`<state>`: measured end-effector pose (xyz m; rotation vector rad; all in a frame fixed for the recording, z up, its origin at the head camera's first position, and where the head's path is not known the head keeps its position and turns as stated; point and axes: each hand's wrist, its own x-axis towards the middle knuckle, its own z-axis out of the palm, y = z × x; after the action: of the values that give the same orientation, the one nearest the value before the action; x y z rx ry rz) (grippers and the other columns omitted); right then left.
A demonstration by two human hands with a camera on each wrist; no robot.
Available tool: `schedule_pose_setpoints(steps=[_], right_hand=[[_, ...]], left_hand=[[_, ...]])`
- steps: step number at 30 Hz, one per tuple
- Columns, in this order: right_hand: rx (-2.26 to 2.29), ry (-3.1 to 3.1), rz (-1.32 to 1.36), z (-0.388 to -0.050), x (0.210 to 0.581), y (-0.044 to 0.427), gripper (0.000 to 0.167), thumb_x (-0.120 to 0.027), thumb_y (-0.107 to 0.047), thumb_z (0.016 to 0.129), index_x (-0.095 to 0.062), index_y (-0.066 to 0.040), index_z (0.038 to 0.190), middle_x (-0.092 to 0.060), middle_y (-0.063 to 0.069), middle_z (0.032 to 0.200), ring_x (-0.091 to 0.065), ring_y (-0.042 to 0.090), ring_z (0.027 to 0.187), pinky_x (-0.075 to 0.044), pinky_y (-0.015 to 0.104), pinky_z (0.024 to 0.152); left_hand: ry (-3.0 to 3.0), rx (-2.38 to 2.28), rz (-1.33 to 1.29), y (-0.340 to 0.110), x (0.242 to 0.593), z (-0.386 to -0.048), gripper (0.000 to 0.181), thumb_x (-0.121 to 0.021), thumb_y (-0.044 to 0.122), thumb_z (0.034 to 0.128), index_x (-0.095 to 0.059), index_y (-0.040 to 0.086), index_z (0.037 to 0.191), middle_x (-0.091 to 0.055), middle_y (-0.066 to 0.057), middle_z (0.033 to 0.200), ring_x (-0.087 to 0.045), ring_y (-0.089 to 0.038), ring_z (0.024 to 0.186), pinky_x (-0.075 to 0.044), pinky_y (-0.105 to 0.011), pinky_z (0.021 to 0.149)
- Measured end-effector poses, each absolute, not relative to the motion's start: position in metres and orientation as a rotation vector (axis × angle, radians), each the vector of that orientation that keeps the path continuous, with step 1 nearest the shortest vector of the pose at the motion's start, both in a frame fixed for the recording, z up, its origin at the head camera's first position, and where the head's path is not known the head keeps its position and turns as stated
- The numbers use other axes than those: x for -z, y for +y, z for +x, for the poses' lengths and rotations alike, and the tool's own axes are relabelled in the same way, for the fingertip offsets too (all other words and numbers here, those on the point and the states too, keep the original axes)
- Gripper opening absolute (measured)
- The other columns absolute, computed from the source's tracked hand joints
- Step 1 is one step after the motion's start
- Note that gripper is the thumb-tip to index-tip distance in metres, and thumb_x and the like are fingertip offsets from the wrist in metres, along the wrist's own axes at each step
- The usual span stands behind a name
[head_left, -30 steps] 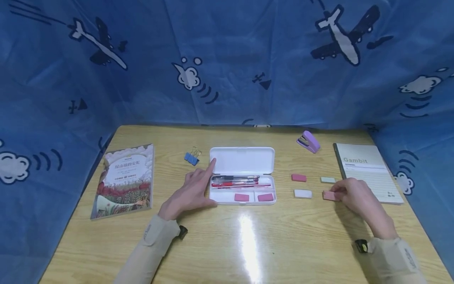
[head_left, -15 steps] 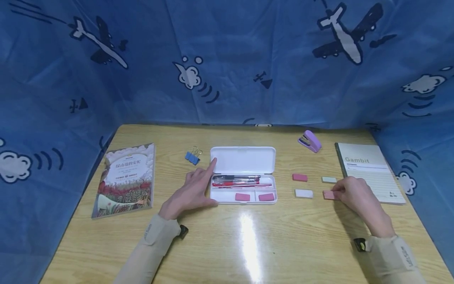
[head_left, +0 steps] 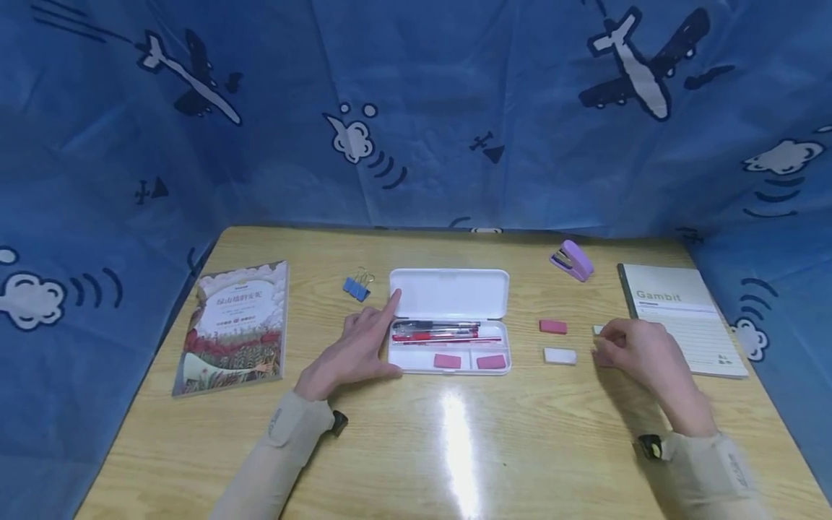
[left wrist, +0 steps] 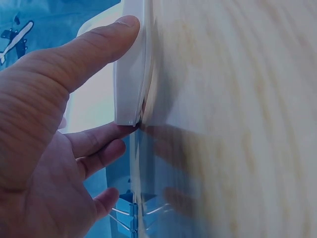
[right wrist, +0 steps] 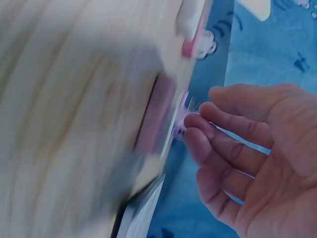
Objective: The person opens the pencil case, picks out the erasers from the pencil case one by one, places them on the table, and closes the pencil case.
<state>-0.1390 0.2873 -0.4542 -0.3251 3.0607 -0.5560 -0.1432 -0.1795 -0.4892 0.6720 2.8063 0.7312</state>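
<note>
My left hand [head_left: 354, 352] is spread at the left end of a white pencil case [head_left: 448, 292], whose lid is raised. Its straight thumb touches the case's front wall [left wrist: 130, 82], and the index finger lies along the left side. Inside the case are pens [head_left: 435, 334] and two pink erasers [head_left: 447, 361]. My right hand [head_left: 643, 355] hovers beside a pink eraser [right wrist: 157, 114] on the table, fingers loosely bent and holding nothing. That eraser is hidden by the hand in the head view. A pale green eraser [head_left: 596, 329] shows partly behind the fingers.
Another pink eraser [head_left: 553, 327] and a white eraser [head_left: 560, 356] lie right of the case. A purple stapler [head_left: 572, 261] stands behind them. A notepad [head_left: 682, 318] is at the right; a book [head_left: 234, 328] and blue binder clips [head_left: 356, 287] are at the left.
My right hand has let go of the pink eraser and risen slightly off it, its fingers shifting back over the pale green eraser. The left hand stays at the case.
</note>
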Motion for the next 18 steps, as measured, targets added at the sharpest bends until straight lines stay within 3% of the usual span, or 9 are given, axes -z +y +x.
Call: schedule_pose_setpoints(steps=[9,18], right_hand=[[0.562,3.096,-0.529,-0.145,0.453,0.226,0.012,-0.074,-0.012,0.087,-0.077,-0.005,0.095,-0.075,0.006,0.079,-0.066,0.017,0.069,-0.053,0.039,0.063],[0.577,3.014,-0.725,-0.145,0.453,0.166,0.011,-0.077,-0.017,0.087,-0.078,-0.010,0.095,-0.074,0.000,0.080,-0.061,0.011,0.069,-0.051,0.034,0.065]], left_hand=[[2.813,-0.720,0.663,-0.179,0.490,-0.144,0.139,-0.092,0.042,0.0712,0.010,0.023,0.164,-0.042,-0.010,0.161,-0.041,-0.028,0.134,-0.025,-0.055,0.117],[2.822,-0.724,0.665,-0.179,0.490,-0.143,0.139,-0.093,0.041,0.0708,0.010,0.024,0.164,-0.042,-0.010,0.161,-0.041,-0.028,0.134,-0.025,-0.055,0.117]])
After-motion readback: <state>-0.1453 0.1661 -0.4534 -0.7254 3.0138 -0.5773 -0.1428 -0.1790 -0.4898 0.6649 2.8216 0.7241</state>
